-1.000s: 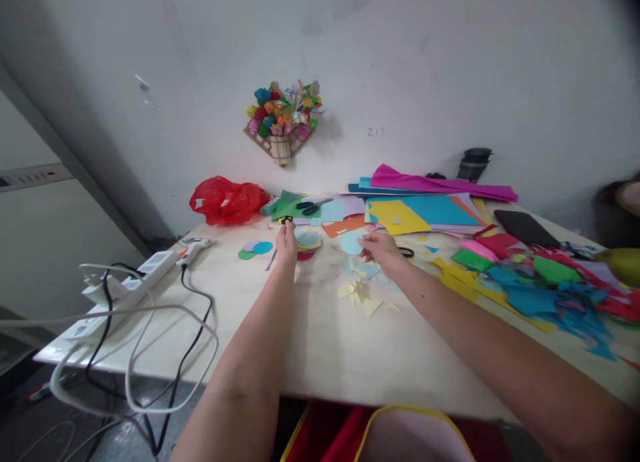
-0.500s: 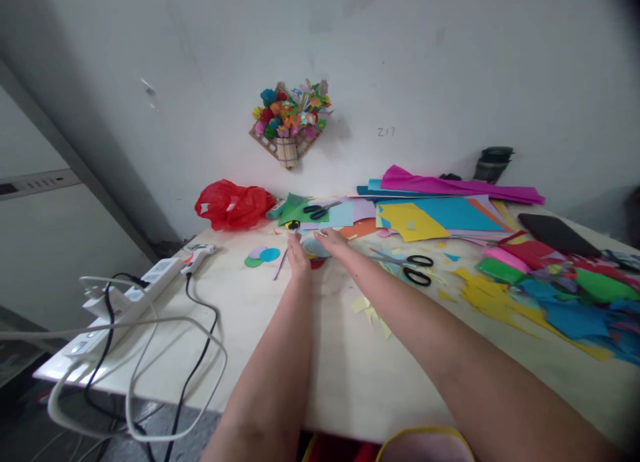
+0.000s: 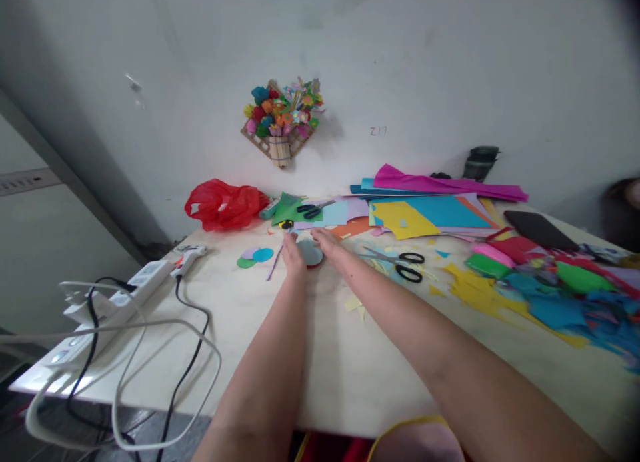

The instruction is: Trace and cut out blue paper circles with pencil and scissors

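On the table, a round pale blue piece (image 3: 311,253) lies between my two hands, with a red edge showing under its near side. My left hand (image 3: 292,251) rests along its left side, fingers stretched forward. From the right, my right hand (image 3: 327,243) reaches to its far edge, the fingers extended too. Both hands are beside the disc rather than wrapped round it; fingertip contact is too small to tell. Left of them are a thin purple strip (image 3: 275,262) and overlapping paper circles, the nearest one blue (image 3: 263,255).
Black-handled scissors (image 3: 407,267) lie right of my hands, another pair (image 3: 311,211) behind. Coloured sheets (image 3: 425,215) and scraps (image 3: 480,289) spread rightward. A red plastic bag (image 3: 223,205) sits at back left; a power strip (image 3: 120,309) with cables runs along the left edge.
My hands have drawn apart a little, and more of the pale blue disc shows flat on the table between them. The whole view has shifted slightly.
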Available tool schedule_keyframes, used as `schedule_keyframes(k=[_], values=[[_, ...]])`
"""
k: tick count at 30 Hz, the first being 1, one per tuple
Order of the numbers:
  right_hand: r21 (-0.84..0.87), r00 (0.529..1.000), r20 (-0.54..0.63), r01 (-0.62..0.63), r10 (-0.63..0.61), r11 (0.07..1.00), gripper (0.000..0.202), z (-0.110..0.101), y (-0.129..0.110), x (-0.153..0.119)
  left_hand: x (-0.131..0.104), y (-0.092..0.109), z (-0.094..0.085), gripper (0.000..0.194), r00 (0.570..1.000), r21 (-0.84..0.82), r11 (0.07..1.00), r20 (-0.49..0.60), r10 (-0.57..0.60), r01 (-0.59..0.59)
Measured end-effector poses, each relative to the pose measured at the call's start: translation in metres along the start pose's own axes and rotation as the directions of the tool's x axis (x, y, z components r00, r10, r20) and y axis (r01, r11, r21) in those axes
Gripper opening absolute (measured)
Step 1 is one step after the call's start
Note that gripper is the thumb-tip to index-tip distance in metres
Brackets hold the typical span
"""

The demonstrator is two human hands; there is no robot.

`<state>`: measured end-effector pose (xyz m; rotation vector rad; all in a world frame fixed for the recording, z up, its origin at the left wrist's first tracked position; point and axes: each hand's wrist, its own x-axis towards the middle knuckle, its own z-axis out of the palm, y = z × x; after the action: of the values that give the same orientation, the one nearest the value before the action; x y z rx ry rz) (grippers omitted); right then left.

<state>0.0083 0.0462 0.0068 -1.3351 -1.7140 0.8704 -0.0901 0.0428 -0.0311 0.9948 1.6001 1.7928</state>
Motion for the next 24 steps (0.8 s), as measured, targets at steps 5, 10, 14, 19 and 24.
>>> schedule_keyframes(k=[5, 10, 14, 19, 24], values=[[-0.411, 0.993, 0.104, -0.015, 0.063, 0.911, 0.04, -0.012, -0.007, -0.036, -0.006, 0.011, -0.007, 0.031, 0.993, 0.345, 0.931, 0.062, 0.102, -0.117], [-0.707, 0.953, 0.232, 0.304, -0.196, 0.638, 0.037, -0.027, 0.0, -0.095, -0.018, 0.022, -0.003, 0.021, 0.979, 0.511, 0.839, 0.164, 0.117, -0.186], [-0.81, 0.971, 0.187, 0.238, -0.149, 0.536, 0.036, -0.074, 0.015, -0.1, -0.028, 0.028, 0.001, 0.025, 0.932, 0.532, 0.767, 0.164, 0.323, -0.359], [-0.876, 0.984, 0.084, -0.001, 0.155, 0.483, 0.038, -0.133, 0.029, -0.085, -0.048, 0.039, 0.009, 0.051, 0.667, 0.238, 0.765, 0.677, 0.311, -0.598], [-0.886, 0.992, 0.08, 0.024, 0.102, 0.462, 0.037, -0.141, 0.037, -0.085, -0.079, 0.051, 0.015, 0.097, 0.333, 0.169, 0.746, 0.94, 0.075, -0.644]])
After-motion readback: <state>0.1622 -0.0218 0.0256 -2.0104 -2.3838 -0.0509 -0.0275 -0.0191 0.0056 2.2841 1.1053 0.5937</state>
